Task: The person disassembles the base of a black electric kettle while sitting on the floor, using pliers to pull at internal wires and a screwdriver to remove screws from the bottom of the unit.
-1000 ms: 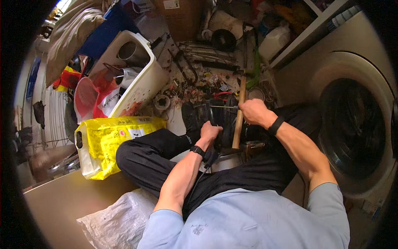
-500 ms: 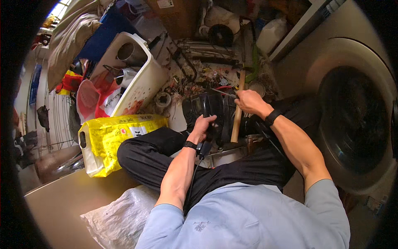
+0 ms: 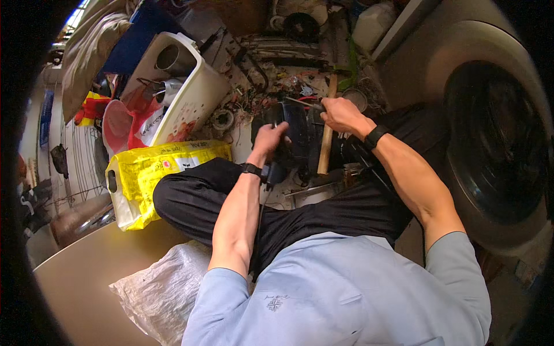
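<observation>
The person sits cross-legged on the floor with a dark appliance point(image 3: 297, 135) standing between the knees; the left hand point(image 3: 268, 138) lies on its left side, fingers curled onto the casing, and the right hand point(image 3: 340, 114) is clenched round a thin metal tool point(image 3: 303, 103) whose tip reaches the appliance's top; a wooden handle point(image 3: 326, 138) stands upright just beside the right hand, between it and the appliance, and partly hides the casing; a black cord point(image 3: 262, 207) hangs below the left wrist across the lap.

To the left a yellow bag point(image 3: 156, 176) lies against the left knee, with a white laundry basket point(image 3: 193, 98) behind it holding metal pots; loose wires and small parts litter the floor beyond the appliance; a washing machine point(image 3: 490, 132) stands close on the right; a clear plastic bag point(image 3: 161, 291) lies near the left elbow.

Compared with a second ago, the left hand has climbed from the appliance's lower edge to its upper side; the right hand keeps its grip on the tool.
</observation>
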The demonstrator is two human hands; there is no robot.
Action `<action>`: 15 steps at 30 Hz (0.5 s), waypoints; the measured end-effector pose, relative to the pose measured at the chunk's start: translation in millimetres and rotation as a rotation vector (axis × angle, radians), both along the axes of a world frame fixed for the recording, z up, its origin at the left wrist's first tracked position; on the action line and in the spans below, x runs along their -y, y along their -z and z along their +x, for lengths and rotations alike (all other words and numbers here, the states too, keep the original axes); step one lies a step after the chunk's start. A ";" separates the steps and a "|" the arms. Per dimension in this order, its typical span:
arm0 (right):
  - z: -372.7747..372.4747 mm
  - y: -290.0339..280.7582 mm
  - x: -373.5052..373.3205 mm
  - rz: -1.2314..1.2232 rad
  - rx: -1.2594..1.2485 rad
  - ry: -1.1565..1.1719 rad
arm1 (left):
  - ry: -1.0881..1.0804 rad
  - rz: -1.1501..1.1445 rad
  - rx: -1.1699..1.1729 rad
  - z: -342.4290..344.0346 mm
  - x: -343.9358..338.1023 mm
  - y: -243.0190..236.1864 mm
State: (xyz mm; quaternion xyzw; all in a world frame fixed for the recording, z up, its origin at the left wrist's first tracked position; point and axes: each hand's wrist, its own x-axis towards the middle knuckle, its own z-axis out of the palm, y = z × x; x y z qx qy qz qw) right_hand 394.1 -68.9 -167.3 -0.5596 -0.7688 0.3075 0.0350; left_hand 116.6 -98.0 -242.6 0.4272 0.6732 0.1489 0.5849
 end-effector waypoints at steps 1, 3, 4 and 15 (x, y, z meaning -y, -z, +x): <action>11.7 6.4 2.4 0.001 0.014 0.016 | -0.142 -0.090 0.271 11.3 -8.1 -8.3; 17.2 10.2 7.0 0.023 0.000 0.010 | -0.103 -0.124 0.269 14.2 -18.7 -15.3; 15.1 6.6 7.3 -0.051 -0.025 0.019 | -0.205 -0.196 0.389 9.3 -21.8 -12.4; -7.0 26.9 14.9 -0.425 -0.319 0.289 | -0.893 -0.536 0.922 -17.8 -52.9 0.4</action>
